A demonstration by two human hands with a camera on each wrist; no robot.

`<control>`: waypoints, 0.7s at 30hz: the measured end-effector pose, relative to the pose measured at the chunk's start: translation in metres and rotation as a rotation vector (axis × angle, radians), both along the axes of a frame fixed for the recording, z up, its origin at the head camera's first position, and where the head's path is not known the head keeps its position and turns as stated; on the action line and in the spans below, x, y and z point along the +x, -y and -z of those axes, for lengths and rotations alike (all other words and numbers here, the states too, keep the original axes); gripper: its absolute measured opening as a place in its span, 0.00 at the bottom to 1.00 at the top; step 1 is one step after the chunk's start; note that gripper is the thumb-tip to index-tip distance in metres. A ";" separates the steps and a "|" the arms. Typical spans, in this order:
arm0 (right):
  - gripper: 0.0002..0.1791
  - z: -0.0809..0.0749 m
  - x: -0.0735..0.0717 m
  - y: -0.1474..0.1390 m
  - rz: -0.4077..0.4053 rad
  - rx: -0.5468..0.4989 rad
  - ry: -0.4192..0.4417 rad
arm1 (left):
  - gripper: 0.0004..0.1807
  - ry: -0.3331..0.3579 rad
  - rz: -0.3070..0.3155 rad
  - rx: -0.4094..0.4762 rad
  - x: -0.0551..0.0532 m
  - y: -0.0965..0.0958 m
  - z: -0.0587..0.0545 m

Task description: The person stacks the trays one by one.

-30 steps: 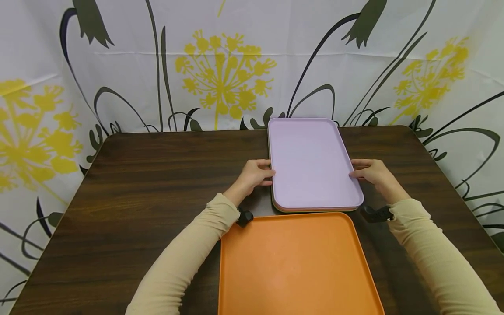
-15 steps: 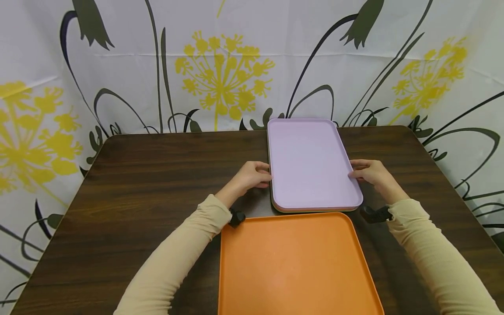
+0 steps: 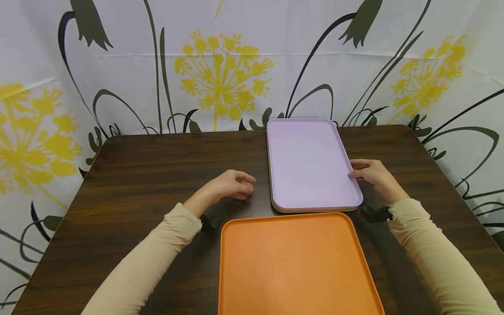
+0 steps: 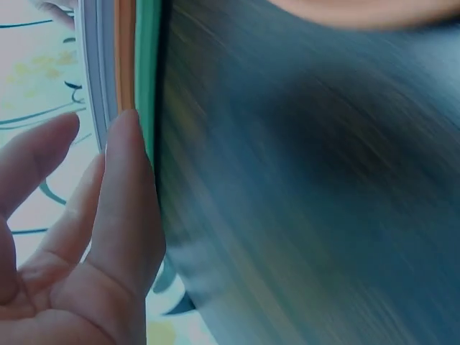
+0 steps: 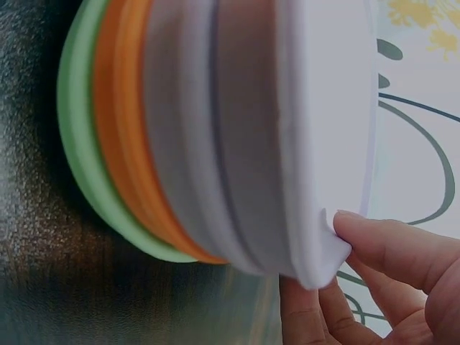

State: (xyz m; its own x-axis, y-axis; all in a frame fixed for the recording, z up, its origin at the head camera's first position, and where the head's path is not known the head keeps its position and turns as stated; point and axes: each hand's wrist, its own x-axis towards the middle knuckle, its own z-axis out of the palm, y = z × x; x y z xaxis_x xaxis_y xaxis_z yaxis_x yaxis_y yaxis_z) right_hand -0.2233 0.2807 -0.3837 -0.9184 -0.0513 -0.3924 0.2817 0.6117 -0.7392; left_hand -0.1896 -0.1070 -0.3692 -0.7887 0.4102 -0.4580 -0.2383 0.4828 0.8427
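Observation:
A stack of rectangular trays lies at the back right of the table, topped by a lavender tray (image 3: 311, 162). The right wrist view shows a second lavender tray (image 5: 172, 144) beneath it, then an orange tray (image 5: 118, 122) and a green tray (image 5: 75, 129) at the bottom. My right hand (image 3: 372, 175) pinches the top tray's right rim, thumb (image 5: 388, 244) on the upper side and fingers at its underside. My left hand (image 3: 230, 186) hovers left of the stack, apart from it, fingers relaxed and holding nothing.
A larger orange tray (image 3: 295, 262) lies flat in front of the stack, cut off by the lower frame edge. The dark wooden table (image 3: 157, 162) extends left of it. A white flowered cloth (image 3: 244, 26) hangs behind the table.
My left hand has let go of the stack's left edge and drawn back to the left and toward me. My right hand and the trays stay in place.

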 end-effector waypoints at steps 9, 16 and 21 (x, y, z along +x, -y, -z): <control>0.32 0.000 0.001 -0.001 0.006 -0.012 0.011 | 0.23 0.015 0.125 -0.076 0.011 0.035 0.001; 0.32 0.000 0.001 -0.001 0.016 -0.011 0.025 | 0.22 0.038 0.165 -0.108 0.021 0.053 0.007; 0.32 0.000 0.001 0.000 0.021 -0.012 0.031 | 0.22 0.048 0.184 -0.098 0.028 0.058 0.014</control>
